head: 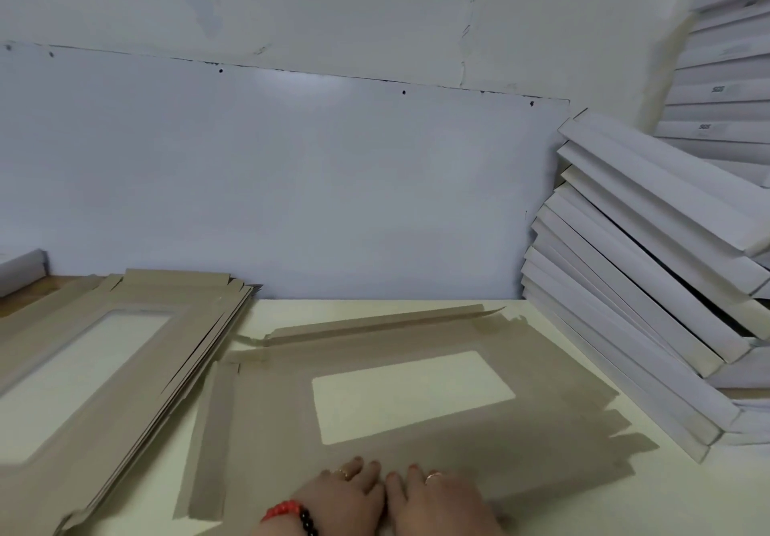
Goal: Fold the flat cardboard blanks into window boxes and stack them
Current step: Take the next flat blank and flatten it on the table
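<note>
A grey-brown flat cardboard blank (416,423) with a rectangular window cut-out lies on a pale table (375,314), its far flap and left side flap partly raised along their creases. At the near edge of the blank, two hands press down side by side, touching each other. The left hand (346,494) lies flat with fingers straight, wearing a ring and a red-and-black bead bracelet (291,514) at the wrist. The right hand (437,502) also lies flat, fingers extended (a ring shows on one finger). To the left sits a pile of unfolded blanks (104,369). To the right, a leaning stack of folded white boxes (646,285) rests against a white wall (291,160).
</note>
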Available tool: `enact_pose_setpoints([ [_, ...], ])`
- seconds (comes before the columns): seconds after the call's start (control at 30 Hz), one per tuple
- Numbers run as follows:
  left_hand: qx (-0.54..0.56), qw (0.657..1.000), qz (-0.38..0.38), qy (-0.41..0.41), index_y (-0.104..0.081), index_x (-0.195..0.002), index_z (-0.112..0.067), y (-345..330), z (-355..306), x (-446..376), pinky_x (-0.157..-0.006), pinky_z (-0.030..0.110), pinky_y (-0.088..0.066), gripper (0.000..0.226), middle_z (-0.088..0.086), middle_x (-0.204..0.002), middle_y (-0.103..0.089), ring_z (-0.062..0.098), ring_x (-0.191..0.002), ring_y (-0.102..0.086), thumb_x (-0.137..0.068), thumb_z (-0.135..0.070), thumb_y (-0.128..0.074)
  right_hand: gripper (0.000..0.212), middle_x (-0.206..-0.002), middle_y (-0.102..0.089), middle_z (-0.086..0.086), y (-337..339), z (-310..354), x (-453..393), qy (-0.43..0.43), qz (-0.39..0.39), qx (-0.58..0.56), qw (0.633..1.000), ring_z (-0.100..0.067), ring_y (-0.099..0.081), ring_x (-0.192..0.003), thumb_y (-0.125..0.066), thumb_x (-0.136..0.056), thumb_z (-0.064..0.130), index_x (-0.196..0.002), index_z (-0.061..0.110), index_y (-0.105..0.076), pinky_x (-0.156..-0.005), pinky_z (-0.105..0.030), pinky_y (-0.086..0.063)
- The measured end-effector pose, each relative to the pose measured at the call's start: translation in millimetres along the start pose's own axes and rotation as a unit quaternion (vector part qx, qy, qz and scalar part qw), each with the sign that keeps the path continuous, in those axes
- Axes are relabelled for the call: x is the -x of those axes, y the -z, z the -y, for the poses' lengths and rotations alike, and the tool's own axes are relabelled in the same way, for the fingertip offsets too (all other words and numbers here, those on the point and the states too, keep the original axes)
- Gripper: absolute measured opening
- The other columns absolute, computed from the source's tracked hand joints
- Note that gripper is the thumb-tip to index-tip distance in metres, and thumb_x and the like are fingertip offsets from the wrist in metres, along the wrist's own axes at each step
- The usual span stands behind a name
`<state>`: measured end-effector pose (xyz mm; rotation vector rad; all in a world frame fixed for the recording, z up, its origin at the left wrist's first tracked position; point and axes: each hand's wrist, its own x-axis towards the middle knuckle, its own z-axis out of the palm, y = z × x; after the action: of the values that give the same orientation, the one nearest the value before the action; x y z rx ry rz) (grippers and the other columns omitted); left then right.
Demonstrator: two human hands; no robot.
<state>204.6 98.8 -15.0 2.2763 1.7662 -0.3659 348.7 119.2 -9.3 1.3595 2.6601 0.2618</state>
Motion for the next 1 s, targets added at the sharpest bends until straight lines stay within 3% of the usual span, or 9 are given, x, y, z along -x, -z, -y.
enact_pose_setpoints([
  [0.1,-0.017,0.999,-0.008,0.027,-0.020,-0.152,-0.015,0,6,4,-0.118,0.042,-0.018,0.050,0.000,-0.162,-0.010,0.019,-0.148,-0.012,-0.106,-0.033,-0.021,0.031,-0.097,-0.073,0.012,1,-25,-1,0.126,-0.041,0.034,0.991,-0.007,-0.070,-0.068,-0.068,-0.068,0.047,-0.098,0.043,-0.074,-0.057,-0.020,-0.054],
  [0.2,-0.030,0.998,-0.016,0.058,-0.025,-0.151,-0.013,1,16,8,-0.116,0.037,-0.025,0.049,0.006,-0.159,-0.022,0.019,-0.144,-0.025,-0.105,-0.029,-0.021,0.035,-0.091,-0.067,0.035,9,-43,5,0.117,-0.005,-0.045,0.992,0.016,-0.062,-0.066,-0.058,-0.052,0.049,-0.084,0.055,-0.072,-0.060,-0.006,-0.049],
  [0.27,-0.059,0.997,-0.016,0.057,-0.032,-0.145,-0.004,2,23,12,-0.111,0.044,-0.032,0.045,0.012,-0.155,-0.028,0.027,-0.139,-0.033,-0.103,-0.020,-0.026,0.039,-0.119,-0.063,0.027,5,-66,10,0.104,0.037,-0.061,0.992,0.008,-0.064,-0.094,-0.060,-0.069,0.040,-0.107,0.048,-0.068,-0.080,-0.011,-0.049],
  [0.37,-0.082,0.995,-0.009,0.058,-0.039,-0.140,-0.005,6,32,16,-0.109,0.044,-0.035,0.041,0.009,-0.153,-0.032,0.030,-0.135,-0.038,-0.101,-0.014,-0.030,0.050,-0.157,-0.025,0.014,-17,-105,12,0.076,0.018,-0.027,0.997,-0.018,-0.047,-0.130,-0.036,-0.096,0.019,-0.143,0.033,-0.036,-0.107,-0.029,-0.033],
  [0.5,-0.075,0.995,-0.025,0.058,-0.050,-0.125,-0.012,14,36,19,-0.100,0.039,-0.040,0.032,0.006,-0.140,-0.048,0.030,-0.122,-0.051,-0.096,-0.016,-0.036,0.051,-0.151,-0.036,0.014,-24,-121,15,0.038,0.049,-0.023,0.998,-0.018,-0.047,-0.127,-0.033,-0.095,0.019,-0.141,0.041,-0.030,-0.105,-0.032,-0.036],
  [0.67,-0.047,0.997,-0.039,0.055,-0.054,-0.124,-0.025,29,47,22,-0.094,0.033,-0.044,0.036,0.009,-0.120,-0.062,0.030,-0.112,-0.058,-0.092,-0.022,-0.040,0.038,-0.120,-0.061,0.014,-18,-132,12,0.013,0.017,-0.088,0.996,-0.015,-0.057,-0.109,-0.034,-0.093,0.029,-0.127,0.044,-0.042,-0.089,-0.030,-0.044],
  [0.8,-0.015,0.997,-0.040,0.060,-0.056,-0.123,-0.026,41,58,15,-0.088,0.030,-0.044,0.034,0.008,-0.115,-0.063,0.028,-0.108,-0.059,-0.092,-0.027,-0.043,0.020,-0.082,-0.047,0.017,9,-144,4,0.030,0.074,-0.132,0.988,-0.012,-0.048,-0.083,-0.039,-0.093,0.035,-0.110,0.034,-0.050,-0.068,-0.024,-0.037],
  [0.87,0.003,0.997,-0.025,0.068,-0.056,-0.121,-0.023,46,62,8,-0.086,0.029,-0.044,0.030,0.006,-0.116,-0.063,0.025,-0.109,-0.058,-0.094,-0.027,-0.043,0.017,-0.079,-0.045,0.016,20,-146,-3,0.034,0.091,-0.150,0.984,-0.010,-0.046,-0.081,-0.044,-0.091,0.034,-0.104,0.028,-0.054,-0.062,-0.017,-0.034],
  [1.0,0.035,0.996,0.002,0.083,-0.056,-0.117,-0.020,57,66,-3,-0.080,0.027,-0.040,0.031,0.002,-0.115,-0.063,0.023,-0.108,-0.058,-0.096,-0.039,-0.042,0.015,-0.091,-0.050,0.011,26,-147,-15,0.022,0.110,-0.171,0.979,-0.011,-0.048,-0.085,-0.048,-0.090,0.032,-0.101,0.025,-0.056,-0.071,-0.026,-0.039],
])
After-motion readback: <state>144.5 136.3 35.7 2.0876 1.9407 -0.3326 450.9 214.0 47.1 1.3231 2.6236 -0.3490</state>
